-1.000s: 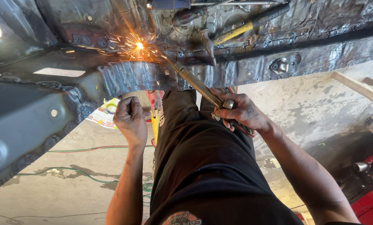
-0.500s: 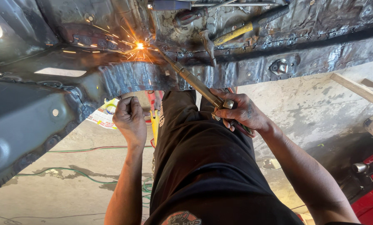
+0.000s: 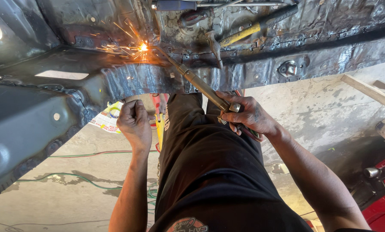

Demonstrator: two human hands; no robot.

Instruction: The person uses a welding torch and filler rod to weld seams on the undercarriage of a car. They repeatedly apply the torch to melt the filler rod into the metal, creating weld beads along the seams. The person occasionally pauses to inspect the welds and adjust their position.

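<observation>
Cutting torch at work on blackened sheet-metal bodywork (image 3: 50, 111), above and ahead of both hands.

The person's black trousers (image 3: 209, 172) run between the hands. A yellow-handled hammer (image 3: 244, 32) lies on the metal beyond the right hand. The right hand (image 3: 248, 116) is wrapped tight around the brass torch (image 3: 201, 86), whose tip throws sparks (image 3: 143, 47) up-left. The left hand (image 3: 134, 122) is curled into a fist just under the panel's edge; what it grips, I cannot tell.
</observation>
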